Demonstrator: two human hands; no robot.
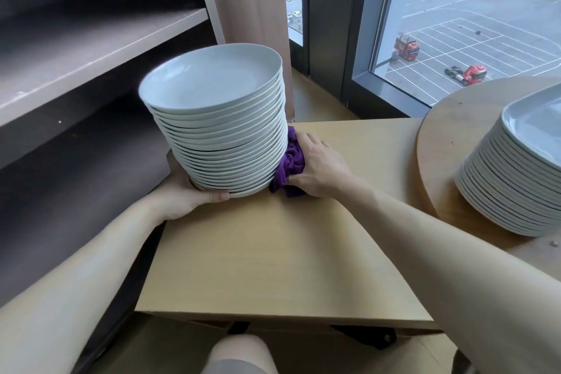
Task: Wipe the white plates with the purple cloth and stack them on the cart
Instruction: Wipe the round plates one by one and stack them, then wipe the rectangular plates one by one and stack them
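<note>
On the wooden table point(273, 252), the left hand point(185, 194) gripped the bottom edge of a tall stack of white plates point(224, 130), while the right hand point(318, 167) pressed the bunched purple cloth point(290, 167) against the stack's side. A second plate stack point(513, 173) sat on the round table point(437, 149) to the right, near the window point(464, 24).

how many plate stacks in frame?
2. One tall stack on the wooden cart top, held between both hands; another stack on the round table, cut off by the right edge.
</note>
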